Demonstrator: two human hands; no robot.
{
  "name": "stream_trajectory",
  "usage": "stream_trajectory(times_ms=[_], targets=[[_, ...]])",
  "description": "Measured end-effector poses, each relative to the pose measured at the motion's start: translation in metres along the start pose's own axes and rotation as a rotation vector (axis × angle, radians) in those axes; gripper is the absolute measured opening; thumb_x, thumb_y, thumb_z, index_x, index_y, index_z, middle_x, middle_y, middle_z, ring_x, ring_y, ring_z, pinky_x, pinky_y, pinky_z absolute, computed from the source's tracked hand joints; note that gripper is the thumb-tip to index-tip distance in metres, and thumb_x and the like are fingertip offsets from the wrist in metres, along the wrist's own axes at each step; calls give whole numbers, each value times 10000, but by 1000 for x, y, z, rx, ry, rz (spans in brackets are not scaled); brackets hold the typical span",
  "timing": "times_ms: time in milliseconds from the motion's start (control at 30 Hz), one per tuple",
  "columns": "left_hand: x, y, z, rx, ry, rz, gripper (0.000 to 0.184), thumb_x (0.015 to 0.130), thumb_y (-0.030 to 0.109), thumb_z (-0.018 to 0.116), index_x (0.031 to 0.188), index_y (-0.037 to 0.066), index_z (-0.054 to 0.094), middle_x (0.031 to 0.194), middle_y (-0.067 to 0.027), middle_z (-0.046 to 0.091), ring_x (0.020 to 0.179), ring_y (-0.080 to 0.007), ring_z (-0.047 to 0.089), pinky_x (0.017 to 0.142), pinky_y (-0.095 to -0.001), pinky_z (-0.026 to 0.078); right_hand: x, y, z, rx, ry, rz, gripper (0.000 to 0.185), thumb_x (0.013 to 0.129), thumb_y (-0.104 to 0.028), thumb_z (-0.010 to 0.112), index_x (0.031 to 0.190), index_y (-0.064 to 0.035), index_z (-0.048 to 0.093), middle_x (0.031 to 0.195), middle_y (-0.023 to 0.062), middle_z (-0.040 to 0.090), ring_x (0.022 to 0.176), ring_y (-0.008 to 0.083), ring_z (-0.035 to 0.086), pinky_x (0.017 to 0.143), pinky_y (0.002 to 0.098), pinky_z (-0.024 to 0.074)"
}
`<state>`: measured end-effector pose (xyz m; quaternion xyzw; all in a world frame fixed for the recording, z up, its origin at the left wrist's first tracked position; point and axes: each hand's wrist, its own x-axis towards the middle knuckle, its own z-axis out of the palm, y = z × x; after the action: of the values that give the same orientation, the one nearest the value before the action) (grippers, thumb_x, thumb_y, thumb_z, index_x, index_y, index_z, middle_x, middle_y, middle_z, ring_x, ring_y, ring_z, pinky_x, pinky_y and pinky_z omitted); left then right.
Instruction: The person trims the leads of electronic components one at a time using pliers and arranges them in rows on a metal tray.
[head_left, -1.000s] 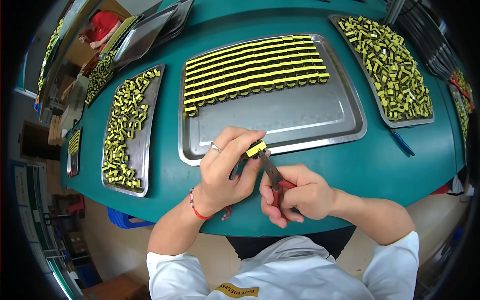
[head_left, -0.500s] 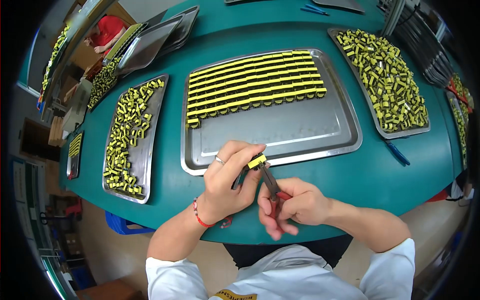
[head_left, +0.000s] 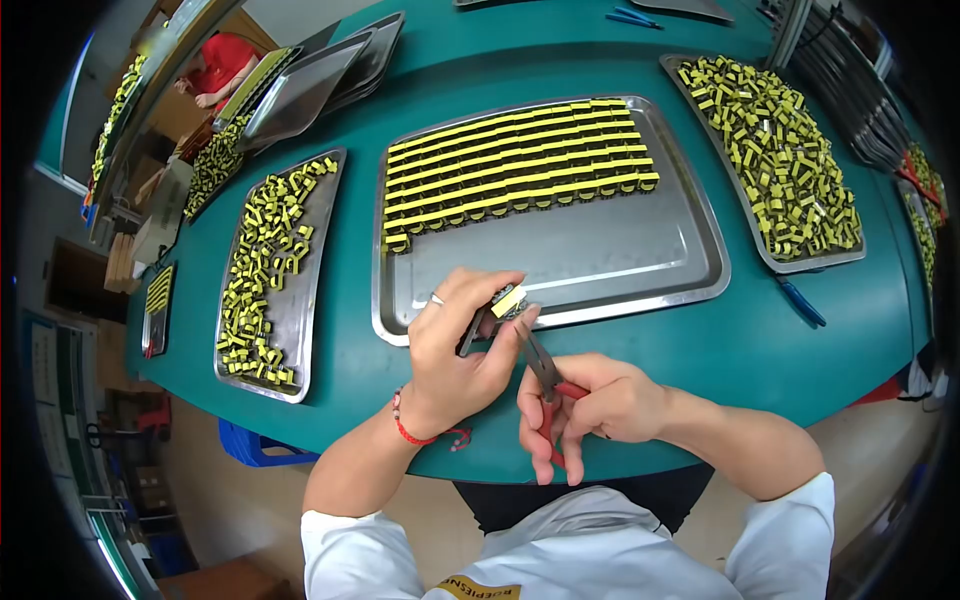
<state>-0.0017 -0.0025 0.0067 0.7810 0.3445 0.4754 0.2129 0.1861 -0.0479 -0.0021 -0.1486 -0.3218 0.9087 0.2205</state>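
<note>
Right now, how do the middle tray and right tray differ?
The middle tray looks larger than the right tray. Parts sit in rows in the middle tray, loosely heaped in the right tray. The middle tray is partly bare; the right tray nearly covered. Both hold yellow-and-black parts.

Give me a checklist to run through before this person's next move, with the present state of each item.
1. Yellow-taped component held in the left hand: ok, between thumb and fingers.
2. Red-handled pliers in the right hand: ok.
3. Plier tips touching the component: cannot tell, fingers crowd the spot.
4. Bare space in the middle metal tray: ok, on the side nearest the person.
5. Nearest row complete: not ok, just one piece at its left end.
</note>
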Motion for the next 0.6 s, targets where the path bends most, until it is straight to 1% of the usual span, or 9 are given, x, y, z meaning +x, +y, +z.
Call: stream_trajectory(times_ms=[133, 200, 233, 300, 333, 400, 500, 567, 600], targets=[[-1, 0, 2, -25, -6, -5, 293, 735, -86, 723, 1017, -42, 657, 812, -99, 611, 632, -126, 529, 535, -247, 404, -1, -1, -2, 6, 14, -19, 345, 705, 114, 422, 1037, 36, 479, 912, 213, 609, 840, 364, 693, 600, 376, 618], [-3, 1, 3, -33, -17, -14, 300, 733, -90, 726, 1020, -41, 657, 817, -99, 613, 637, -126, 531, 535, -250, 409, -2, -4, 1, 0, 69, -2, 336, 693, 112, 416, 1014, 36, 480, 880, 210, 603, 792, 353, 689, 550, 355, 597], [-4, 2, 4, -43, -22, -22, 304, 733, -92, 724, 1025, -42, 658, 824, -104, 617, 645, -133, 536, 539, -253, 415, -2, -5, -2, 3, 70, -1, 336, 693, 112, 416, 1014, 36, 480, 880, 210, 603, 792, 353, 689, 550, 355, 597], [-5, 3, 4, -55, -31, -32, 309, 733, -94, 722, 1031, -42, 658, 831, -109, 621, 654, -140, 540, 542, -256, 422, -4, -4, -6, -44, 55, 5, 314, 672, 110, 409, 969, 38, 482, 812, 203, 589, 688, 325, 664, 459, 320, 529], [-5, 3, 3, -49, -42, 1, 317, 730, -97, 720, 1036, -43, 657, 838, -117, 626, 666, -155, 553, 548, -259, 429, -5, -4, -5, -40, 59, 4, 314, 672, 110, 409, 969, 38, 482, 812, 203, 589, 688, 325, 664, 459, 320, 529], [-3, 2, 3, -49, -51, 42, 325, 727, -100, 718, 1041, -45, 656, 846, -126, 631, 678, -170, 567, 554, -263, 436, -5, -6, 1, -25, 89, 0, 290, 653, 108, 403, 926, 42, 479, 748, 195, 569, 602, 299, 621, 399, 299, 448], [-2, 0, 2, -28, -46, 62, 331, 721, -97, 721, 1041, -48, 655, 857, -139, 639, 693, -196, 587, 571, -271, 448, -2, -10, 9, -28, 134, -17, 278, 655, 104, 408, 916, 44, 481, 751, 195, 571, 600, 291, 614, 397, 297, 437], [-2, 0, 4, -31, -32, 159, 391, 709, -156, 679, 1077, -26, 650, 864, -108, 638, 656, -149, 594, 522, -249, 458, -2, -6, 3, -33, 107, -12, 280, 660, 101, 410, 924, 44, 484, 771, 200, 579, 612, 291, 620, 415, 297, 456], [-2, 1, 4, -31, -35, 160, 391, 709, -156, 679, 1077, -26, 650, 864, -108, 638, 656, -149, 594, 522, -249, 458, -3, -5, 1, -45, 87, -8, 281, 666, 97, 412, 932, 45, 486, 791, 205, 586, 624, 290, 627, 432, 298, 475]])
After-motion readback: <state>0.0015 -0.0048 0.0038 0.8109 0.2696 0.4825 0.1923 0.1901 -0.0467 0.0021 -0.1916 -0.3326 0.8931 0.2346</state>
